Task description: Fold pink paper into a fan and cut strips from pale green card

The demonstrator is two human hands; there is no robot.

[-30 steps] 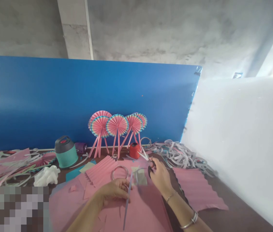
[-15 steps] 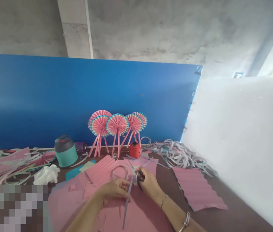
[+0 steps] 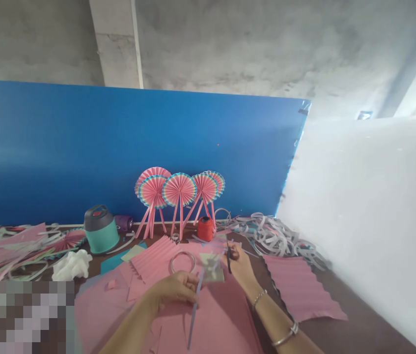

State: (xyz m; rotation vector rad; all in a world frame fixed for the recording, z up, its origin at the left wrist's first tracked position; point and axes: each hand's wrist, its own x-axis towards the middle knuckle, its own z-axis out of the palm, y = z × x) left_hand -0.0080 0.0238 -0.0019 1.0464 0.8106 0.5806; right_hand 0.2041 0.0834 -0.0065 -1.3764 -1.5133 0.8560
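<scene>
My left hand [image 3: 173, 291] pinches a thin pale blue paper strip [image 3: 195, 309] that hangs down over a flat pink paper sheet [image 3: 211, 319]. My right hand [image 3: 240, 265] is closed on a pair of scissors [image 3: 229, 256], just right of the strip's top end and over a small pale paper piece [image 3: 211, 268]. A roll of clear tape [image 3: 182, 262] lies just beyond my left hand, beside a pleated pink sheet [image 3: 154, 259].
Several pink round paper fans [image 3: 178, 194] lean on the blue board [image 3: 119, 152]. A red thread spool [image 3: 205, 229], a teal jar [image 3: 99, 231], white crumpled paper [image 3: 71, 265], curled strips [image 3: 274, 236] and another pleated sheet [image 3: 299, 285] lie around. A white board [image 3: 370, 206] stands on the right.
My right hand swung the scissors in toward the strip's top, then drew back to the right a little. My left hand kept its hold on the strip.
</scene>
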